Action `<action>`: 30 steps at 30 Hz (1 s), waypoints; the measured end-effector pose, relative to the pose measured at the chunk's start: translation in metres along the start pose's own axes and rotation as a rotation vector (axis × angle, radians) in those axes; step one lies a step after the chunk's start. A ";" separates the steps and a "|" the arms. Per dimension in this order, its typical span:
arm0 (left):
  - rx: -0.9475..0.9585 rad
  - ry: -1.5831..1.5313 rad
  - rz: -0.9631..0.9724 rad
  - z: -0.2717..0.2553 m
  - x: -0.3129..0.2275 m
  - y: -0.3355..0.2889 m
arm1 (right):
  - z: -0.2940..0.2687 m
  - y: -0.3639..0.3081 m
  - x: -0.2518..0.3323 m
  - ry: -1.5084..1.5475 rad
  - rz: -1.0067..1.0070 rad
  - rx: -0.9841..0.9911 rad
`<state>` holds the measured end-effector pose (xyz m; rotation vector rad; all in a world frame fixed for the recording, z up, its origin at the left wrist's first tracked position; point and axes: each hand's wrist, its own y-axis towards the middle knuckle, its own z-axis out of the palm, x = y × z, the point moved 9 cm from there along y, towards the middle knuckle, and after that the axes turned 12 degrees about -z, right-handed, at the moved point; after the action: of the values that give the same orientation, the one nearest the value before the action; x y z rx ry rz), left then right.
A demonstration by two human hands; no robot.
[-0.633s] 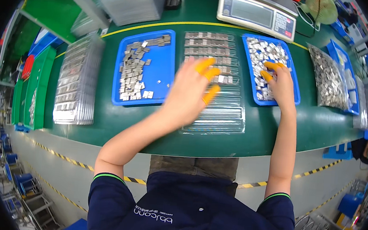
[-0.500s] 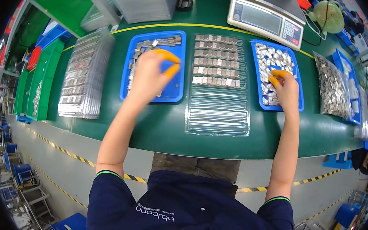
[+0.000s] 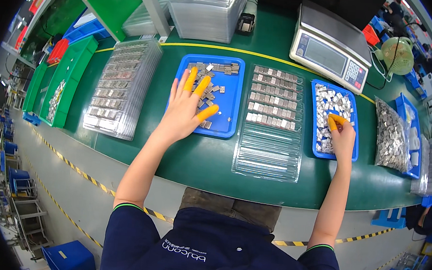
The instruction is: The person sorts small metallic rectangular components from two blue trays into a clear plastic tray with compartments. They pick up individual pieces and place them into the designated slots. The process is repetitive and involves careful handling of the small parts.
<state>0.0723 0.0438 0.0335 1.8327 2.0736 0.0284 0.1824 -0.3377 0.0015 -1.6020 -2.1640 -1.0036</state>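
My left hand (image 3: 183,109) hovers over the left blue tray (image 3: 230,100), fingers spread and yellow finger cots on several of them. Small flat metal pieces (image 3: 227,68) lie in that tray, mostly at its far and left sides; the hand hides some. My right hand (image 3: 345,137) reaches into the right blue tray (image 3: 325,156), which is full of small silvery pieces (image 3: 333,99). Its yellow-covered fingertips are pinched together; whether a piece is between them is hidden. Between both trays lies a clear plastic blister tray (image 3: 267,153), its far rows filled with metal pieces.
Stacked filled blister trays (image 3: 120,89) stand at left, beside a green bin (image 3: 72,85). At the back are a stack of clear trays (image 3: 205,12) and a digital scale (image 3: 329,55). A bag of metal parts (image 3: 392,136) lies to the right.
My left hand has gone from curled fingers to spread ones over the left tray. My right hand stays pinched in the right tray. The whole view has shifted and tilted slightly.
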 end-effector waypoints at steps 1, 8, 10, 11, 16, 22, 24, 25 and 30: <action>0.058 -0.112 0.036 -0.008 -0.004 -0.007 | -0.002 -0.001 -0.002 -0.006 0.010 0.000; 0.119 -0.309 0.160 -0.012 0.004 -0.061 | 0.001 0.000 -0.007 0.025 0.021 0.030; 0.063 -0.255 0.255 -0.017 0.009 -0.055 | 0.005 0.000 -0.005 0.049 0.012 0.035; 0.055 -0.239 0.257 -0.020 0.007 -0.049 | 0.004 0.000 -0.005 0.055 0.013 0.036; 0.066 -0.185 0.242 -0.054 -0.004 -0.015 | 0.001 -0.002 -0.008 0.062 0.008 0.039; 0.140 -0.122 0.278 -0.043 -0.010 -0.020 | 0.001 -0.003 -0.005 0.056 -0.008 0.039; 0.196 -0.090 0.324 -0.034 -0.015 -0.028 | 0.001 -0.003 -0.003 0.050 0.020 0.056; 0.193 -0.100 0.319 -0.032 -0.015 -0.031 | 0.001 -0.003 -0.004 0.054 0.015 0.053; 0.202 -0.139 0.291 -0.019 -0.005 -0.040 | 0.004 -0.003 -0.009 0.061 0.041 0.073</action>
<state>0.0291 0.0370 0.0427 2.1765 1.7567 -0.2330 0.1835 -0.3417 -0.0075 -1.5558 -2.0941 -0.9383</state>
